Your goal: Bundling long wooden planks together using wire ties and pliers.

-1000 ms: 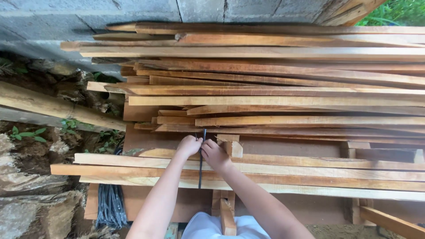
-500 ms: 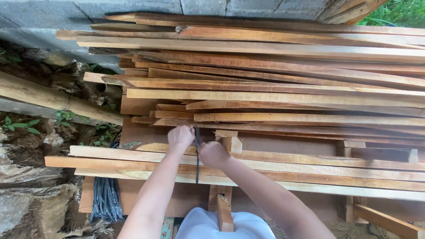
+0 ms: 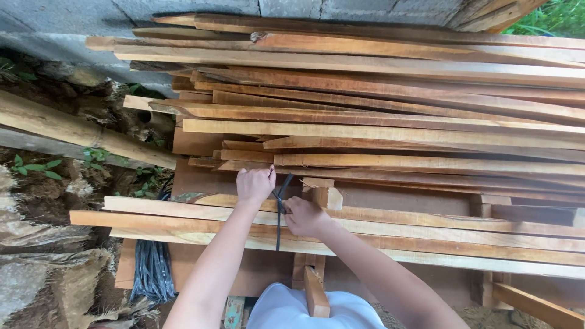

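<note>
**Inspector:** Strap (image 3: 280, 210), dark and thin, runs upright across the three nearest planks (image 3: 426, 234), between both hands. Left hand (image 3: 255, 184) is a closed fist, gripping the strap's upper part. Right hand (image 3: 303, 216) is curled shut, pinching the strap lower down, just beside a short wooden block (image 3: 326, 196).

**Clerk:** Surroundings?

**Inspector:** Stacked boards (image 3: 390, 109) rise behind the hands, crowding the reach. Bundle of dark straps (image 3: 149, 271) hangs at lower left; a log (image 3: 73, 128) and a grey wall (image 3: 73, 24) lie beyond.

**Clerk:** Changes?

**Inspector:** Half a second ago the hands stood closer together; the left has since lifted away, drawing the strap taut. Boards unmoved.
</note>
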